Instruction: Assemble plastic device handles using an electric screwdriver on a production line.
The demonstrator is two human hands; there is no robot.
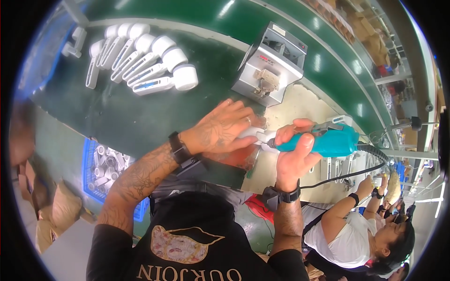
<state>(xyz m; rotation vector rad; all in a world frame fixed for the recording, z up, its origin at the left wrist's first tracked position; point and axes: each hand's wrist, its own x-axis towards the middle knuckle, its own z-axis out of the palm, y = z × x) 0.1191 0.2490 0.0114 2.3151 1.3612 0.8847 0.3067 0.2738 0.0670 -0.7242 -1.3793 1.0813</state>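
Observation:
My right hand (297,147) is wrapped round a teal electric screwdriver (330,142), which lies nearly level with its tip pointing left. Its bit meets a white plastic part (255,135) on the bench. My left hand (225,125) presses and grips that part from the left side, fingers bent over it. Much of the part is hidden by my fingers, so its full shape cannot be made out. A black cord runs from the screwdriver's back end.
A grey screw feeder machine (269,65) stands beyond my hands. Several white handled devices with round heads (185,77) lie in a row at far left. A blue crate (87,171) of white parts sits below the bench's left side. A co-worker (347,234) works at right.

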